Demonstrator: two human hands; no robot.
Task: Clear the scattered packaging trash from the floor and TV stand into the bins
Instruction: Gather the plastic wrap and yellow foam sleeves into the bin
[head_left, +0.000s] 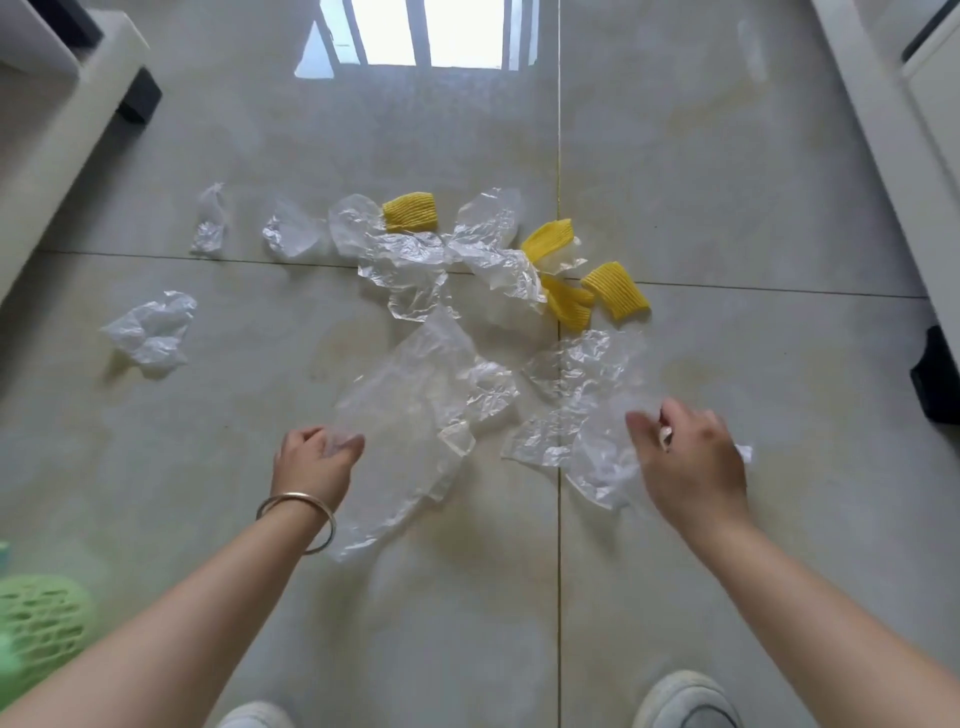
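Several crumpled clear plastic wrappers and yellow foam sleeves (410, 211) lie scattered on the tiled floor (727, 218). My left hand (314, 460) pinches the near edge of a large clear plastic sheet (410, 410) that spreads across the floor in front of me. My right hand (688, 460) is closed on another crumpled clear wrapper (597, 457), with a bit of white plastic showing past its fingers. More yellow foam sleeves (615, 288) lie further out, to the right of the middle.
A white TV stand (78, 130) with a dark foot runs along the left. White furniture (904, 130) with a dark foot borders the right. A green mesh basket (36, 629) shows at the lower left. Loose wrappers (150, 332) lie to the left. My shoes are at the bottom edge.
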